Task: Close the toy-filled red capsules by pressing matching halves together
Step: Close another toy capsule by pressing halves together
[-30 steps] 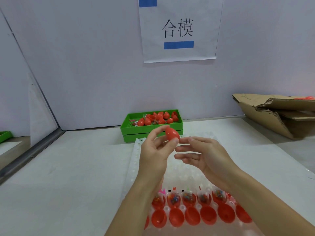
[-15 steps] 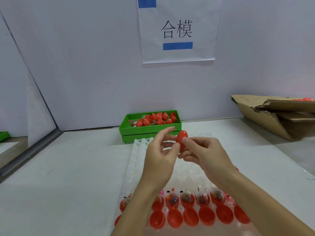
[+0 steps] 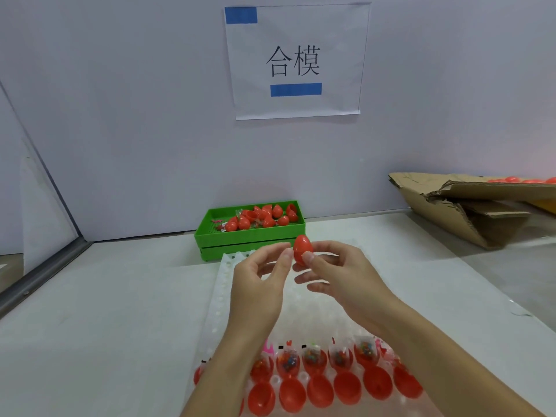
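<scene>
So there's one closed red capsule [image 3: 303, 248] held up above the white tray [image 3: 224, 276], looks fully pressed together as far as I can tell. Plenty left though: a near row of toy-filled halves [image 3: 314, 360] sits in the tray with a row of empty matching halves [image 3: 319, 392] just in front, all unjoined. The green bin [image 3: 249, 236] at the far side of the surface [image 3: 120, 311] holds more red pieces.

Hands: the right hand [image 3: 340, 281] pinches the capsule between thumb and fingers. The left hand [image 3: 258, 284] is relaxed, fingers loosely spread, fingertips just beside the capsule; can't tell if they actually touch it. Cardboard box [image 3: 469, 209] sits far right.
</scene>
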The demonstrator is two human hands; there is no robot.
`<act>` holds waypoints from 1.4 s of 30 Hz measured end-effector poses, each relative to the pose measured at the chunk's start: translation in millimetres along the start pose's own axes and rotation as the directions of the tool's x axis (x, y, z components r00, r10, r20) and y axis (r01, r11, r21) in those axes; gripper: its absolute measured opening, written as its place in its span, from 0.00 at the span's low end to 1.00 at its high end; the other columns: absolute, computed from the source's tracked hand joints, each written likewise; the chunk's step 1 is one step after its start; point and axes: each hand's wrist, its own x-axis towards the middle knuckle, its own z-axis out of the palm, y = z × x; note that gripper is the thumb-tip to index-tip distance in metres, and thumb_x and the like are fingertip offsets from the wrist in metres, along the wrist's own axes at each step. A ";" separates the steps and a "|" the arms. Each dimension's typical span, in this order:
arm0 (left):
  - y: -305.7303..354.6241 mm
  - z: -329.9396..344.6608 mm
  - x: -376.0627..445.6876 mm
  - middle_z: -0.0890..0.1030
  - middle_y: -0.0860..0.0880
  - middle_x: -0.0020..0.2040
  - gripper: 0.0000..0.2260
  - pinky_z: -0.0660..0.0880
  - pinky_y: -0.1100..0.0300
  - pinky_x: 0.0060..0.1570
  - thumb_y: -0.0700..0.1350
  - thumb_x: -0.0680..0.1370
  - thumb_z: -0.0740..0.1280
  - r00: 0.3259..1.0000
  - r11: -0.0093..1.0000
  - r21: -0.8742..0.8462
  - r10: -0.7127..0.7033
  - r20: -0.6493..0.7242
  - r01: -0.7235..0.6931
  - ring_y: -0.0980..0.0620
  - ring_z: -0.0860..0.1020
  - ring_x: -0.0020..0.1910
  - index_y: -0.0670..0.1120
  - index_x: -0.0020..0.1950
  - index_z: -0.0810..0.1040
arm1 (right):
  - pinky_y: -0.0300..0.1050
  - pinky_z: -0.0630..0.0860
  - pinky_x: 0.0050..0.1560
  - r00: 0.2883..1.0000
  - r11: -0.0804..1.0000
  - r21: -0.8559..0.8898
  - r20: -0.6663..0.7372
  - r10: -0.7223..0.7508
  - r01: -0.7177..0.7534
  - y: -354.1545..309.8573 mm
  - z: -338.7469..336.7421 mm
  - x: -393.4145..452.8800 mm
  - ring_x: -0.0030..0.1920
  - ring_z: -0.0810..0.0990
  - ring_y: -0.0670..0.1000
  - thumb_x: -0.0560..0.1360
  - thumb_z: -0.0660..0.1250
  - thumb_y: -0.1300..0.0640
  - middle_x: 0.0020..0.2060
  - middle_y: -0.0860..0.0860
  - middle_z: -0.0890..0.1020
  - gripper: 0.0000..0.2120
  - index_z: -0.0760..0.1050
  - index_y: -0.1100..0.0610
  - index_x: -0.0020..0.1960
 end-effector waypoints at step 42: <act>-9.0 -35.5 15.2 0.85 0.53 0.40 0.09 0.77 0.63 0.39 0.42 0.81 0.65 0.986 0.963 0.215 -0.169 0.012 0.162 0.57 0.83 0.38 0.50 0.47 0.83 | 0.36 0.64 0.24 0.946 0.891 -0.455 -0.295 -0.133 -0.017 50.0 -117.6 31.6 0.26 0.68 0.48 0.79 0.58 0.71 0.26 0.52 0.74 0.20 0.81 0.58 0.35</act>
